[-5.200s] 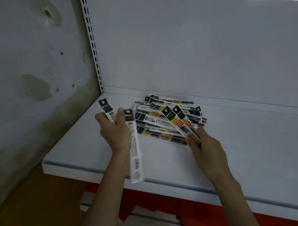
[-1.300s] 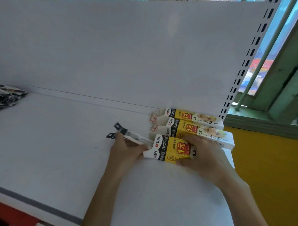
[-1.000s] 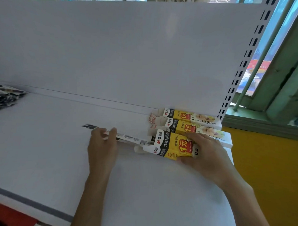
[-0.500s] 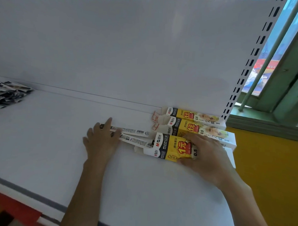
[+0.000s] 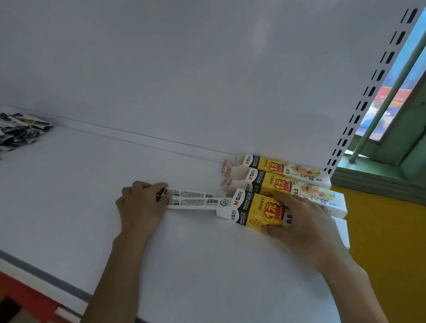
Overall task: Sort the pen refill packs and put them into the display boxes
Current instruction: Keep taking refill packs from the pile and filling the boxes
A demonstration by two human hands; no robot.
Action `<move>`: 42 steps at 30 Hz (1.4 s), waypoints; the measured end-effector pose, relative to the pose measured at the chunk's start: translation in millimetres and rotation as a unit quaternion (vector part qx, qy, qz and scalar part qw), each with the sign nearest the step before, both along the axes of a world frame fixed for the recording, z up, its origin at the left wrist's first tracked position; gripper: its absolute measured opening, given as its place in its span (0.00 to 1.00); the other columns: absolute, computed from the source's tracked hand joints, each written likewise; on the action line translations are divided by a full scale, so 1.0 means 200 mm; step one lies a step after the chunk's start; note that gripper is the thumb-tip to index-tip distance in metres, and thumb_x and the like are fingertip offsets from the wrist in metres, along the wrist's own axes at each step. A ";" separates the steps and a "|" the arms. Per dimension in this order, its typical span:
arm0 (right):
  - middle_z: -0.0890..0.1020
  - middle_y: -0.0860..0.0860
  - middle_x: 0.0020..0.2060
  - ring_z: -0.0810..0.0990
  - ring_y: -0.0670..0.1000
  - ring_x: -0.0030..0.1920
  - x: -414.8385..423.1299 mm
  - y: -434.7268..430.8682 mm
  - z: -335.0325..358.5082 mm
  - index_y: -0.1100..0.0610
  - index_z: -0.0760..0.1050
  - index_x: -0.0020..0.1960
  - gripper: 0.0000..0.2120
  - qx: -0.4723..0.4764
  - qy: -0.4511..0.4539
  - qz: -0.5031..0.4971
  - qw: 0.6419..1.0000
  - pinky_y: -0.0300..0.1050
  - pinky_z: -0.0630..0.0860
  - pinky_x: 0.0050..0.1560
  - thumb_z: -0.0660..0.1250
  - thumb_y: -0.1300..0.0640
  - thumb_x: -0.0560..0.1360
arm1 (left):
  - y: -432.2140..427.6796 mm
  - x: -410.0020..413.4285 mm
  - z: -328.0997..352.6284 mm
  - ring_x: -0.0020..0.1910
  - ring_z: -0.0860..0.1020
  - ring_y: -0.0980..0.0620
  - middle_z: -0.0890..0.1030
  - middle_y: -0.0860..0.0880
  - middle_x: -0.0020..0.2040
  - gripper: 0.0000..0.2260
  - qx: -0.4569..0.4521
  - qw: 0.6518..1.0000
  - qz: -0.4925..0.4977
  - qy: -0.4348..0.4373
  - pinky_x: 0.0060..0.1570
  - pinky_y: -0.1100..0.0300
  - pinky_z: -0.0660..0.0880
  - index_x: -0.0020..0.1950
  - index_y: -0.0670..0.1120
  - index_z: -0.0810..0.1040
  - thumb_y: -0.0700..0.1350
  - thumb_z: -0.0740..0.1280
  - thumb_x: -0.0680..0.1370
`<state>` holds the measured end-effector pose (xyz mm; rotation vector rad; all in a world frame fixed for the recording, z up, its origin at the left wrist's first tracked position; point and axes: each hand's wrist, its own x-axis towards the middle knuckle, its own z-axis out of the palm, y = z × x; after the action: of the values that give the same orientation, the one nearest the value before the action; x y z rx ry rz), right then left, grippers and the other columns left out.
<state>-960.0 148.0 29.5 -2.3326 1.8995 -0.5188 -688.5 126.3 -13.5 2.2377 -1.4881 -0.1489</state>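
White shelf [image 5: 203,257] w/ 3 display boxes [image 5: 278,184] side by side at the right end. Blurry pile [image 5: 15,132] of packs far left. R hand [image 5: 304,222] curled round the front box [image 5: 258,209]. L hand [image 5: 143,204] pinches 2 refill packs [image 5: 193,200], far ends at that box's open mouth.

The nearest display box [image 5: 258,210] reads "M&G", a red "1元" and "0.5". Behind it, the middle display box [image 5: 274,185] and rear display box [image 5: 277,167] repeat these, adding "尖叫".

Blurry refill pile [image 5: 15,130], cropped leftward
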 end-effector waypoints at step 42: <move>0.71 0.42 0.66 0.67 0.46 0.66 0.00 0.00 0.00 0.44 0.64 0.69 0.32 0.017 -0.006 -0.009 1.000 0.43 0.62 0.64 0.70 0.41 0.67 | 0.09 0.06 0.14 0.36 0.74 0.61 0.77 0.54 0.38 0.09 -0.224 0.955 -0.138 0.137 0.33 0.75 0.66 0.42 0.47 0.75 0.36 0.60 0.78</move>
<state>-960.5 147.4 29.8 -2.2880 1.9113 -0.4950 -676.1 145.3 13.7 1.5793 -1.4958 -0.1779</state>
